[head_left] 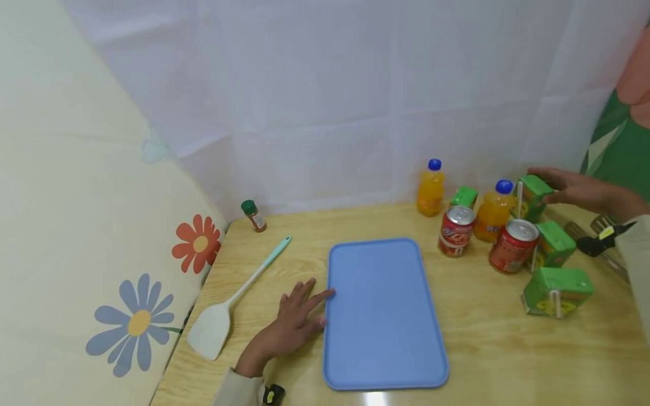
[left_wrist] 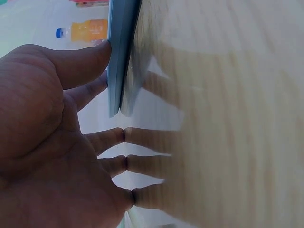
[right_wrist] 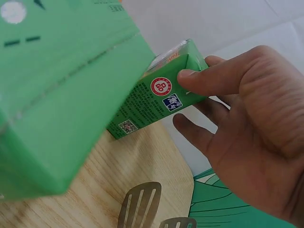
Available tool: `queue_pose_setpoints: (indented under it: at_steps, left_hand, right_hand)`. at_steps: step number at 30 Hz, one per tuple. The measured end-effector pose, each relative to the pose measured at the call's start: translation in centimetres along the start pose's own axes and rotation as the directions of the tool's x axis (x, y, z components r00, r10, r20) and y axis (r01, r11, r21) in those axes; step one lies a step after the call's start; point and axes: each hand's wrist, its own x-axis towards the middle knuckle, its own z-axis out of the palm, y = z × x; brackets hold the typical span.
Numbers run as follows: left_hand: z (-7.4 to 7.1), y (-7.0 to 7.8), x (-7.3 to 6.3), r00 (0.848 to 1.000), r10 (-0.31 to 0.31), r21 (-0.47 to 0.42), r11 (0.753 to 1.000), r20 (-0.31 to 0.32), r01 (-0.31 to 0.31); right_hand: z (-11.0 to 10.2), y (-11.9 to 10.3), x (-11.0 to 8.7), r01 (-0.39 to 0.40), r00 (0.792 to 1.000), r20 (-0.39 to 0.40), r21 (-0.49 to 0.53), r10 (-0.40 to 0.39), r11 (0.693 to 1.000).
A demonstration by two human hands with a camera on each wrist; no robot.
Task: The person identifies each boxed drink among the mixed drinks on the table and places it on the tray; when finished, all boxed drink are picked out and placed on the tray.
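My right hand (head_left: 584, 190) grips a green drink carton (head_left: 534, 200) with a white straw at the back right. In the right wrist view, the thumb presses one side of that carton (right_wrist: 159, 92) and fingers reach behind it; its lower end is near the table. My left hand (head_left: 290, 327) rests beside the blue tray (head_left: 381, 316), fingers spread, index finger and thumb at its left rim. The left wrist view shows the thumb against the tray's edge (left_wrist: 118, 57) and the other fingertips on the table.
Right of the tray stand orange drink bottles (head_left: 430, 192), red cans (head_left: 457, 232) and more green cartons (head_left: 557, 292). Slotted utensils (head_left: 604, 224) lie under the right forearm. A white spatula (head_left: 210, 330) and a green-capped spice jar (head_left: 254, 216) are on the left.
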Motion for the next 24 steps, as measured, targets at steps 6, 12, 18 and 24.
queue_pose_setpoints:
  at_steps: [6, 12, 18, 24]
  left_hand:
    - [0.02, 0.14, 0.18, 1.0, 0.005, 0.002, 1.0, 0.001, -0.005]
    - [-0.04, 0.24, 0.52, 1.0, 0.007, 0.007, 1.0, -0.001, -0.007]
    - [0.24, 0.26, 0.64, 1.0, 0.004, -0.008, 1.0, 0.004, -0.004]
    - [0.23, 0.29, 0.68, 1.0, 0.003, 0.002, 1.0, -0.004, -0.003]
  right_hand:
    - [-0.04, 0.11, 0.05, -0.03, 0.999, -0.025, -0.017, 0.03, 0.999]
    - [-0.23, 0.03, 0.01, -0.063, 0.996, -0.064, -0.038, 0.06, 0.997]
    - [0.02, -0.04, -0.54, -0.101, 0.991, -0.089, -0.058, 0.096, 0.993]
    - [0.17, -0.09, -0.51, -0.115, 0.986, -0.131, -0.059, 0.107, 0.992]
